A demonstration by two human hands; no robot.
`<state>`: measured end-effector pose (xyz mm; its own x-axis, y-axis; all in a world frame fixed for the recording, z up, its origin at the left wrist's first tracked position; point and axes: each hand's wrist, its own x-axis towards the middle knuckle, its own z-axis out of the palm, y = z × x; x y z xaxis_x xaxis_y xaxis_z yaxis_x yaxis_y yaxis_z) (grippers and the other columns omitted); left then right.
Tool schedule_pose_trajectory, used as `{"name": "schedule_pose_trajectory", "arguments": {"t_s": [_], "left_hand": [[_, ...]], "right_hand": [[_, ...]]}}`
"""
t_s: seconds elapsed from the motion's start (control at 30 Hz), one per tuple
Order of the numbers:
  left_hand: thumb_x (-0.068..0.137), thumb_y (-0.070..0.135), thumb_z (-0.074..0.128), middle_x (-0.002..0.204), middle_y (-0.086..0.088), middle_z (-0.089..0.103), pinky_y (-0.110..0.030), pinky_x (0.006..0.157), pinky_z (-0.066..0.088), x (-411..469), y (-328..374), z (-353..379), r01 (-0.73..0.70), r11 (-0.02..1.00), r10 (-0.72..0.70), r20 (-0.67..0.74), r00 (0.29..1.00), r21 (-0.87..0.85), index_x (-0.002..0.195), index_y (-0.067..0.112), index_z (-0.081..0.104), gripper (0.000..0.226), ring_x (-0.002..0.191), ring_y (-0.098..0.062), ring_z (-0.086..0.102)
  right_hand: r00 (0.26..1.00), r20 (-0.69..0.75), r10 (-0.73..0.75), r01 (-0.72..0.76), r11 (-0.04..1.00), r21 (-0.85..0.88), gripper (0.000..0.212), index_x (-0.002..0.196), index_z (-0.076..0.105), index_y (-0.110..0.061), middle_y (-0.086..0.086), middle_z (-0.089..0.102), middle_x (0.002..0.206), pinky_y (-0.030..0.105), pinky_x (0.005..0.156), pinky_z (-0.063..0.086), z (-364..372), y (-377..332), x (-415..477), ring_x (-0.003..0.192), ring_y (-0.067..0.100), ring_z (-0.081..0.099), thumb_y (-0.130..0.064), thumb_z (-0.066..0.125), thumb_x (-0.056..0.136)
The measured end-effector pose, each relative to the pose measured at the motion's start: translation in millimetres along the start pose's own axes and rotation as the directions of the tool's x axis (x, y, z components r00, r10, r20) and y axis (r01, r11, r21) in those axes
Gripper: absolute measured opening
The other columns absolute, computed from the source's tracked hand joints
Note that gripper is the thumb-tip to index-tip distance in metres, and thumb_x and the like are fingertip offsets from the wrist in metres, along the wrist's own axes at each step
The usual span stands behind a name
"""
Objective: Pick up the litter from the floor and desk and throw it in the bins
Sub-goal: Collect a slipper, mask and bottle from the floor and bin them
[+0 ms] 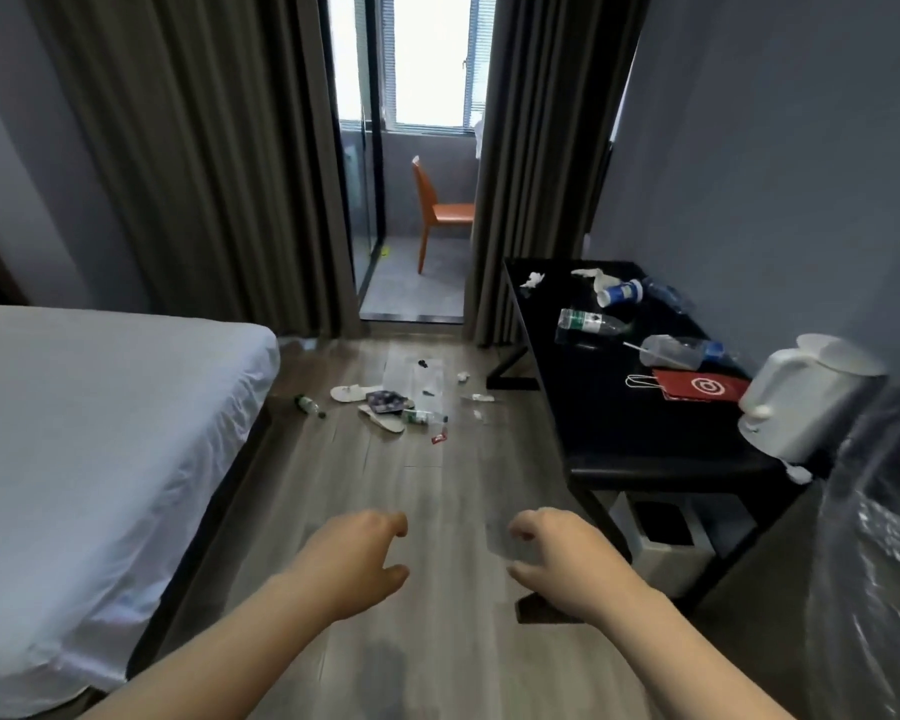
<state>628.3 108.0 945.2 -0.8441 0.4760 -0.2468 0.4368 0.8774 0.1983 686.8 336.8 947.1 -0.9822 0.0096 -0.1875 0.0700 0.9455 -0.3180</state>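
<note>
Litter lies on the wooden floor ahead: a green-capped bottle [307, 405], a clear bottle [423, 418], a red wrapper [439, 438], a dark packet [385, 401], a clear plastic sheet [411, 374] and white paper scraps [476, 398]. On the black desk [645, 444] lie plastic bottles [588, 323], a blue paper cup [619, 293], a clear cup with a straw [671, 351], crumpled tissue [532, 279] and a red paper bag [697, 385]. A white bin [663, 543] stands under the desk. My left hand [357, 556] and right hand [557, 556] hover low over the floor, fingers loosely curled, holding nothing.
A bed with white sheets [100, 449] fills the left. Two pale slippers [365, 402] lie among the litter. A white kettle [801, 397] stands on the desk's near end. Clear plastic wrap [884, 537] hangs at the right edge. An orange chair [437, 210] stands beyond the curtains.
</note>
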Motion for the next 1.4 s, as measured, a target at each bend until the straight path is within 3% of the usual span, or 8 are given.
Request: {"name": "schedule_pose_trajectory", "arguments": {"t_s": [0.5,0.77,1.4], "left_hand": [[0.088,0.043,0.057,0.124,0.005,0.058,-0.026,0.089,0.047,240,-136,-85,-0.089,0.996,0.088,-0.042,0.995,-0.022,0.128,0.025,0.051,0.044,0.11,-0.014,0.057],[0.087,0.044,0.058,0.125,0.005,0.058,-0.027,0.09,0.047,349,-187,-105,-0.138,0.99,0.139,0.052,0.989,-0.025,0.128,0.025,0.051,0.045,0.113,-0.015,0.056],[0.085,0.042,0.059,0.119,0.004,0.06,-0.029,0.087,0.046,647,-217,-161,-0.045,0.999,0.045,0.066,0.997,0.006,0.118,0.024,0.055,0.037,0.111,-0.017,0.056]], "right_hand": [[0.997,0.02,0.068,-0.068,0.998,0.01,0.045,0.129,0.056,-0.022,-0.002,0.059,0.126,0.026,0.095,0.043,-28,-26,261,0.117,0.014,0.054,-0.037,0.061,0.086],[0.99,0.058,0.129,-0.131,0.991,0.021,0.045,0.129,0.056,-0.022,-0.002,0.059,0.126,0.026,0.095,0.044,-35,-27,371,0.117,0.014,0.054,-0.036,0.06,0.086],[0.982,0.151,0.114,-0.127,0.989,0.077,0.042,0.122,0.059,-0.023,-0.004,0.062,0.12,0.024,0.089,0.043,-90,89,681,0.113,0.013,0.055,-0.038,0.063,0.083]]}}
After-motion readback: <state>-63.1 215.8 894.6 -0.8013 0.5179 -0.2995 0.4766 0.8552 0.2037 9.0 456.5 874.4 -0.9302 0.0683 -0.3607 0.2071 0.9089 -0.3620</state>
